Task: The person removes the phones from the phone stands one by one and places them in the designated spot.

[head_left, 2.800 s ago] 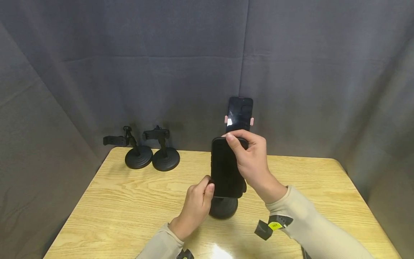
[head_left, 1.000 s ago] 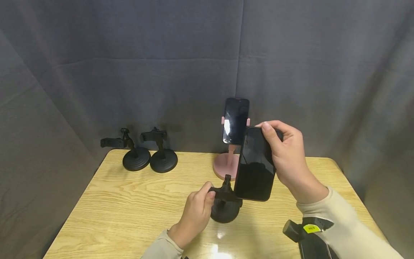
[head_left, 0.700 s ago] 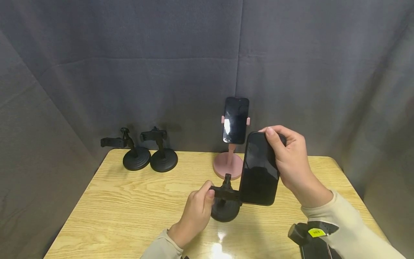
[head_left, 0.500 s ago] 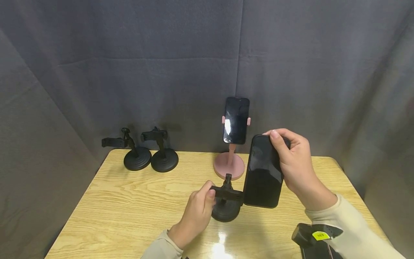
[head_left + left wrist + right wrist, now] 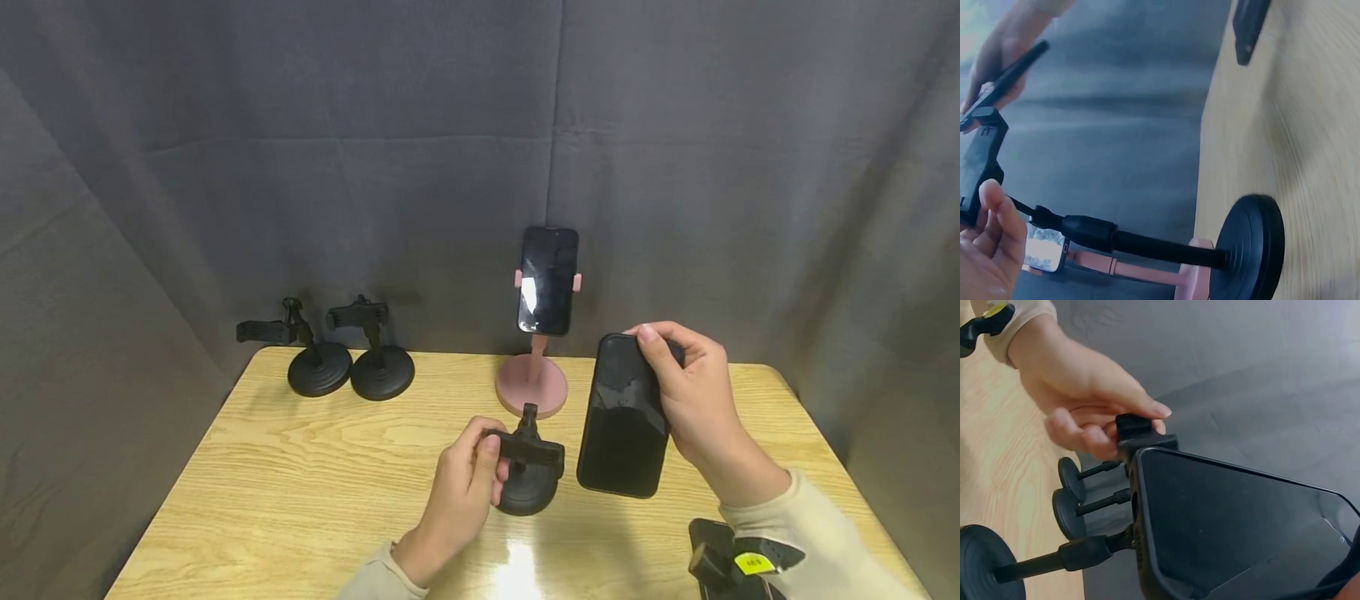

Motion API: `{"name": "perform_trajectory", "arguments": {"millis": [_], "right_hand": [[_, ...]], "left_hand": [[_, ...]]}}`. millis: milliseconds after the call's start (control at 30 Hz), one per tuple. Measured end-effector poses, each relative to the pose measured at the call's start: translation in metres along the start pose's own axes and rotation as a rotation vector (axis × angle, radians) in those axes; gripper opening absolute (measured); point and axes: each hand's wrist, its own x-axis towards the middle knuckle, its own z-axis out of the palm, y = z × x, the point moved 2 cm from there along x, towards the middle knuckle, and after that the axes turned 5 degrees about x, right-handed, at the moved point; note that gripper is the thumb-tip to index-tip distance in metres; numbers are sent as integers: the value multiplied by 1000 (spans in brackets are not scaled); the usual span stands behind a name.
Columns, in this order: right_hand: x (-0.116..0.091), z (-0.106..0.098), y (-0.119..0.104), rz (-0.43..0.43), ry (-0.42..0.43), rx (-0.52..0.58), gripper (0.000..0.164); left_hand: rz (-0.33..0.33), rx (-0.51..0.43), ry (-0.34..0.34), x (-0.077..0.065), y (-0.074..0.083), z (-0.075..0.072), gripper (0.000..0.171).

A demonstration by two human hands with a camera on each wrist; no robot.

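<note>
My left hand [image 5: 461, 496] pinches the left end of the clamp on a black phone stand [image 5: 529, 451], whose round base rests on the table. The clamp has no phone in it. To its right, my right hand [image 5: 693, 400] grips a black smartphone [image 5: 626, 417] by its upper right corner, thumb across the front. That phone is held in the air, screen towards me, apart from the clamp in the head view. Behind stands a pink phone stand [image 5: 531, 385] with another smartphone [image 5: 549, 281] clamped upright in it.
At the back left, two more black phone stands [image 5: 318, 368] [image 5: 382, 372] stand side by side. Under my right wrist another dark phone [image 5: 712, 533] lies on the wooden table [image 5: 300, 500]. A grey curtain [image 5: 420, 167] hangs behind the table.
The right hand has carried the smartphone from in front of the black stand's clamp to the right and downward. The left hand stays at the clamp, its fingers slightly shifted.
</note>
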Motion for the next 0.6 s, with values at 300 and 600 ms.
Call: {"name": "perform_trajectory", "arguments": {"millis": [300, 600], "right_hand": [[-3, -10, 9, 25, 16, -7, 19], [-4, -15, 15, 47, 28, -20, 20]], "left_hand": [[-59, -335, -109, 1, -1, -4, 29], [-102, -475, -113, 1, -5, -7, 37]]}}
